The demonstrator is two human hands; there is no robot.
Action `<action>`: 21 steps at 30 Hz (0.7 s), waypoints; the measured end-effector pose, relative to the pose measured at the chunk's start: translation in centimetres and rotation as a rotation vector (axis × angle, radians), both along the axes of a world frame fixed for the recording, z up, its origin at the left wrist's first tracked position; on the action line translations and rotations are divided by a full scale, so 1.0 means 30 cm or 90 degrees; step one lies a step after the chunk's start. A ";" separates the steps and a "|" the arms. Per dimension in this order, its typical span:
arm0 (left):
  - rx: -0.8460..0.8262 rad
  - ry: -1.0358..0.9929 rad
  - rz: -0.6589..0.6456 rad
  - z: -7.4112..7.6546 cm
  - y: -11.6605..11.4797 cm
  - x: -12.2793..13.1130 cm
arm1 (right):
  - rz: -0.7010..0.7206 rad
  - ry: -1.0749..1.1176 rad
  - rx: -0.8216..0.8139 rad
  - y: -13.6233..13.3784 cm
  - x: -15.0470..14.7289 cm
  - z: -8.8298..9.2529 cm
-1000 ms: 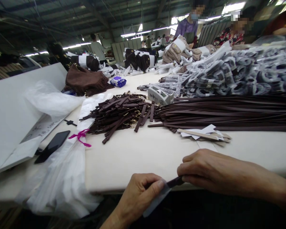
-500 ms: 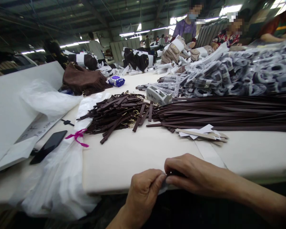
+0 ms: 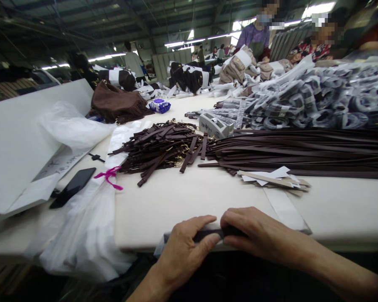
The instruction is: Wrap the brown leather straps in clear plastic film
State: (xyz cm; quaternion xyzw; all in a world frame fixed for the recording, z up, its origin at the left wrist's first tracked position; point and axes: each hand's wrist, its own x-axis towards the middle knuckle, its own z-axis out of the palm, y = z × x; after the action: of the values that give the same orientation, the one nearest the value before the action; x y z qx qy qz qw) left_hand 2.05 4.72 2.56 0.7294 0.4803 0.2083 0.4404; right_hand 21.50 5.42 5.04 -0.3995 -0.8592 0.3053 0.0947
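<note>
At the near edge of the white table (image 3: 182, 201), my left hand (image 3: 184, 249) and my right hand (image 3: 255, 233) meet, both pinched on a dark brown strap (image 3: 208, 235) that runs between them. A strip of clear film (image 3: 161, 247) sticks out to the left of the strap under my left fingers. A white paper strip (image 3: 283, 207) lies on the table just beyond my right hand.
A heap of short brown straps (image 3: 159, 149) and a long bundle of brown straps (image 3: 302, 153) lie mid-table, with a grey tape dispenser (image 3: 216, 126) between them. Paper slips (image 3: 271, 176), a black phone (image 3: 72, 186), white plastic bags (image 3: 88, 226) and wrapped goods (image 3: 318, 100) surround. People work at the far side.
My hands came together and rose to the table edge. The strap, held slanting below the edge before, now lies level along it between both hands.
</note>
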 end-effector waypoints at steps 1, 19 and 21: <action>-0.005 0.027 -0.016 0.005 0.005 -0.013 | 0.009 -0.011 0.013 0.000 -0.004 0.004; -0.297 -0.133 -0.028 -0.051 -0.046 -0.053 | -0.001 -0.028 0.030 -0.011 0.026 0.013; -0.310 -0.152 -0.028 -0.055 -0.048 -0.045 | 0.028 -0.061 0.104 -0.023 0.007 0.006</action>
State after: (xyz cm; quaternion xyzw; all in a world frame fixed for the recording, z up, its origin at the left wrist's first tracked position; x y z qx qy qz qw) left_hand 0.70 3.29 0.92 0.5825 0.4449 0.1610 0.6609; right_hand 21.73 4.73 5.23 -0.3861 -0.8931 0.2169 0.0788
